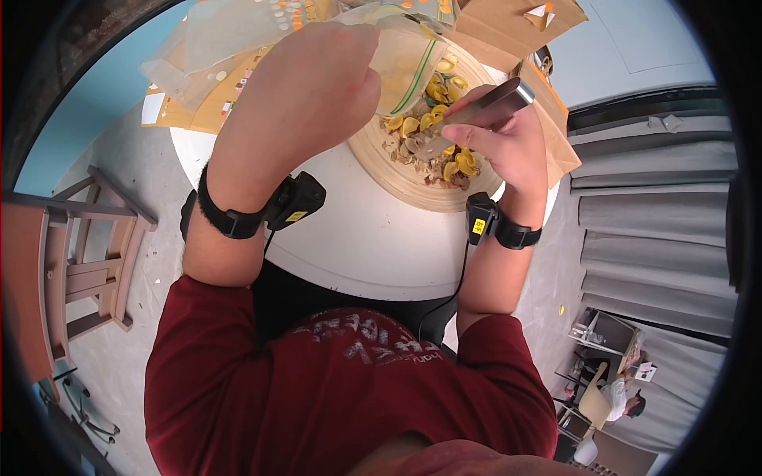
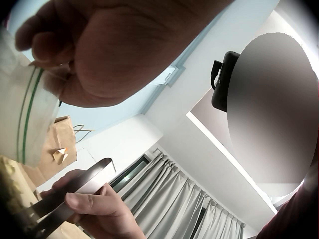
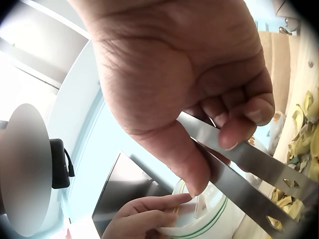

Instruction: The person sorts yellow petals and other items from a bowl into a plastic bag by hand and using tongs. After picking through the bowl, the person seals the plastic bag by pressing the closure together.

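In the head view my right hand (image 1: pixel 512 147) grips metal tongs (image 1: pixel 500 103), their tips down among yellow shell-shaped pieces (image 1: pixel 409 127) and brown bits on a round wooden tray (image 1: pixel 373 163). The right wrist view has the tongs (image 3: pixel 239 184) between thumb and fingers, both arms slightly apart. My left hand (image 1: pixel 317 91) holds the edge of a clear zip bag (image 1: pixel 409 67) with a green seal line, beside the tray's left part. That bag (image 2: pixel 25 109) is pinched by the left fingers in the left wrist view, its mouth partly spread in the right wrist view.
Brown paper bags (image 1: pixel 496 28) stand behind and right of the tray. More plastic bags (image 1: pixel 214 47) and an orange-brown packet (image 1: pixel 186 115) lie at the back left. The white table (image 1: pixel 357 246) reaches toward the body. A wooden chair (image 1: pixel 87 262) is on the left; a seated person is far right.
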Available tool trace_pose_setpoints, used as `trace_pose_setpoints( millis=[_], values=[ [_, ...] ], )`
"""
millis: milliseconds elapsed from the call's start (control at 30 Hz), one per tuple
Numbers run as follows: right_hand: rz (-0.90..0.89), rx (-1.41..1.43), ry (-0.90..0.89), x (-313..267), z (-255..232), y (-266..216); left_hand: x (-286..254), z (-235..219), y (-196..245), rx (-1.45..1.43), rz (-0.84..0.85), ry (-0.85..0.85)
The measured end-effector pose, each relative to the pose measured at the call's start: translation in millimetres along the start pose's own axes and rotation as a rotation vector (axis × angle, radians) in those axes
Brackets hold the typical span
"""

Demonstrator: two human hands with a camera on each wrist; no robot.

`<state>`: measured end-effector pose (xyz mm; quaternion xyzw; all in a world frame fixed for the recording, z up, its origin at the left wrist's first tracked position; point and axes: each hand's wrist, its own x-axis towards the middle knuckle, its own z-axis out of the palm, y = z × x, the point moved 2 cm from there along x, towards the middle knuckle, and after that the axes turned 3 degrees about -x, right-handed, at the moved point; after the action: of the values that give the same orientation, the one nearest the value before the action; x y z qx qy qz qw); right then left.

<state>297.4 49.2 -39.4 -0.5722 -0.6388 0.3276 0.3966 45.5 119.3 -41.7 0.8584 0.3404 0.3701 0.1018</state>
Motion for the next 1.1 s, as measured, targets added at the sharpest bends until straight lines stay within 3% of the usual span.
trace_pose_setpoints(
  millis=[300,600,833,967,1100],
  values=[
    [0.122,0.013,0.083,2.8,7.1,7.7,0.5,-0.3,0.6,0.000,-0.013,-0.007],
    [0.096,-0.015,0.082,3.8,8.9,5.2,-2.0,-0.8,2.3,0.001,-0.012,-0.007],
    [-0.043,0.025,0.175,-6.2,-26.4,-6.0,-7.7,3.7,9.4,-0.030,-0.047,-0.049],
    [-0.278,0.510,0.383,-7.0,-16.6,-13.4,-11.9,7.7,16.0,-0.064,-0.054,-0.032],
    [-0.241,0.347,0.354,-6.8,-2.2,-14.6,-8.6,2.1,20.9,-0.030,-0.119,-0.098]
  ],
)
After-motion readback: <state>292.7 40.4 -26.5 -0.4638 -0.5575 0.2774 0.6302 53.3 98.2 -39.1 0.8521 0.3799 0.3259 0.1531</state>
